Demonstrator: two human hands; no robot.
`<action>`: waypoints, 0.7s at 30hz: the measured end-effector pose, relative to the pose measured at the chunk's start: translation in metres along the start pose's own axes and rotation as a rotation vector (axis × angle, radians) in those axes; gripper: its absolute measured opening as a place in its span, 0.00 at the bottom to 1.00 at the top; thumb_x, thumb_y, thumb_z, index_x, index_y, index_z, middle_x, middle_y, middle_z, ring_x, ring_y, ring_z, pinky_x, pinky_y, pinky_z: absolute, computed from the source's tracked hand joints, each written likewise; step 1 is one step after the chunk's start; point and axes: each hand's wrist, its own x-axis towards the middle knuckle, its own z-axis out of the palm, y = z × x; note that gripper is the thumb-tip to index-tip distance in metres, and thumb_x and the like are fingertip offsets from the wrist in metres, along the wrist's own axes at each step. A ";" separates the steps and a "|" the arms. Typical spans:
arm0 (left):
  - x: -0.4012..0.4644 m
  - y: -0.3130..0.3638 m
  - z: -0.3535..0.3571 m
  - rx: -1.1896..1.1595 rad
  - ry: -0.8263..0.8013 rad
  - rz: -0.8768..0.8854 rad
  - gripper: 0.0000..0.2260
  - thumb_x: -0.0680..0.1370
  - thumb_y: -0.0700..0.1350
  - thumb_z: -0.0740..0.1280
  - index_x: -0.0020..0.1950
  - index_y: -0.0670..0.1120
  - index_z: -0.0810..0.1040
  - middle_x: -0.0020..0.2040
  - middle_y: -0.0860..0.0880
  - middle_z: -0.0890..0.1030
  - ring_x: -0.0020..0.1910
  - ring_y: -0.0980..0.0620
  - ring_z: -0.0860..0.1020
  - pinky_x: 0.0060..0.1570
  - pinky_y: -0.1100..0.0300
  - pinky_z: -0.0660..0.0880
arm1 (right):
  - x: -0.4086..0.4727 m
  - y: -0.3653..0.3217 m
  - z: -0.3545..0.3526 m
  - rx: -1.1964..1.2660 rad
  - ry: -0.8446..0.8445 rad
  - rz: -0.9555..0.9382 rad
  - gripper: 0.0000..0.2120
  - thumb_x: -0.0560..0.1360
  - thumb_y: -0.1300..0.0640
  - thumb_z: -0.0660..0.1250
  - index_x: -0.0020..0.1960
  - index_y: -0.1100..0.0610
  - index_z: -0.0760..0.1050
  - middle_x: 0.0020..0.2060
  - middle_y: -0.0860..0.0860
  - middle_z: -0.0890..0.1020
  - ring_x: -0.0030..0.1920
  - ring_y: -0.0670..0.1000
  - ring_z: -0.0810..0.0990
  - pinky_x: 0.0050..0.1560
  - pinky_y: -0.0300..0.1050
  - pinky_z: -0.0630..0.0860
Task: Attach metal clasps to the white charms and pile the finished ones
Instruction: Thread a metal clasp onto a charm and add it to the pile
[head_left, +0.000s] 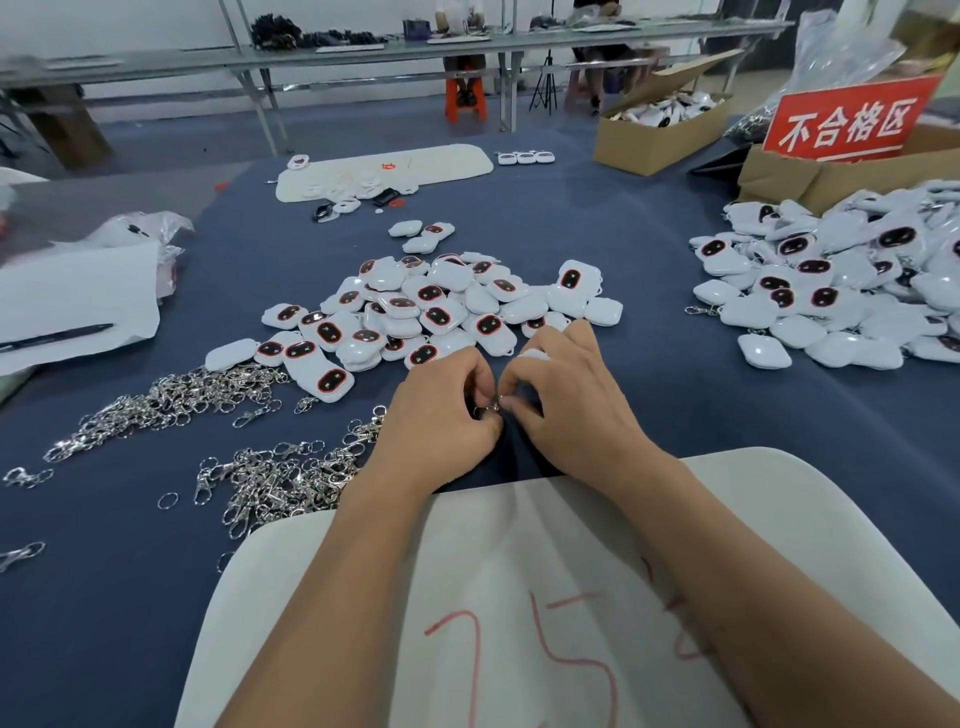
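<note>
With my left hand (447, 410) and right hand (566, 395) both pinched on one metal clasp (491, 410) above the blue table (675, 415), and a white charm (532, 355) tucked under my right fingers, I should steady the ring (supply pile beyond) while threading.

**One head-worn view, looking forward and down**

A single wide-angle camera sits above the blue counter (675, 415), tilted down and close over the forearms entering from the bottom of the frame. Far benches curve along the top edge.
</note>
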 end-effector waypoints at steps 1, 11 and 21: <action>0.000 0.001 0.000 0.007 -0.005 -0.002 0.09 0.68 0.40 0.70 0.41 0.53 0.74 0.36 0.55 0.79 0.34 0.56 0.76 0.36 0.56 0.74 | 0.000 0.001 0.001 0.016 -0.016 -0.007 0.01 0.77 0.56 0.73 0.47 0.53 0.83 0.49 0.50 0.76 0.56 0.54 0.66 0.55 0.48 0.71; 0.001 0.006 0.000 -0.223 0.131 0.014 0.08 0.74 0.37 0.72 0.42 0.50 0.79 0.35 0.52 0.79 0.36 0.50 0.76 0.37 0.64 0.73 | 0.001 0.008 -0.001 0.304 0.212 -0.008 0.03 0.76 0.60 0.76 0.45 0.53 0.86 0.43 0.47 0.79 0.51 0.50 0.70 0.53 0.33 0.64; 0.003 0.010 0.002 -0.350 0.160 0.048 0.06 0.76 0.40 0.73 0.40 0.49 0.82 0.36 0.55 0.80 0.37 0.55 0.76 0.40 0.68 0.72 | 0.001 0.012 -0.003 0.470 0.270 0.044 0.03 0.75 0.62 0.77 0.46 0.54 0.87 0.44 0.48 0.82 0.52 0.50 0.77 0.53 0.42 0.72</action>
